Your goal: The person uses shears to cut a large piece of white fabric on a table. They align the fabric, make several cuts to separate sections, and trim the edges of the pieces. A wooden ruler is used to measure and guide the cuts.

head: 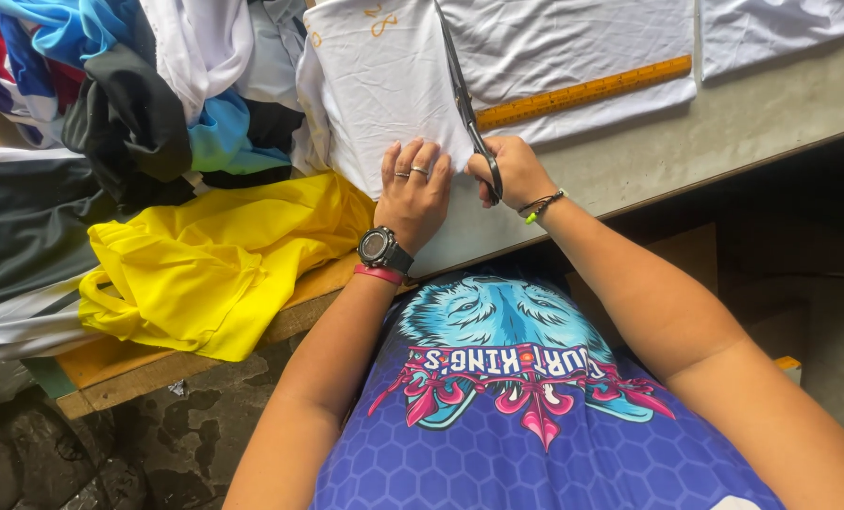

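White fabric panel (384,90) lies flat on the grey worktable (724,132), near its front edge, with faint orange chalk marks near its top. Scissors (464,99) run up along the panel's right side, blades long and nearly closed, tips up at the frame's top. Right hand (512,170) is clenched through the scissor handles at the panel's lower corner. Left hand (414,189) lies flat, fingers spread, pressing the panel down just beside the blades; rings, a black watch and a red band on it.

Progress, judged: blades sit deep in the cloth, so the cut looks well along this edge, but where it ends is out of view. Other edges cannot be told.

Orange wooden ruler (582,93) lies on more white cloth, right of the scissors. Yellow fabric (205,260) and a mixed pile of garments (139,104) sit to the left.
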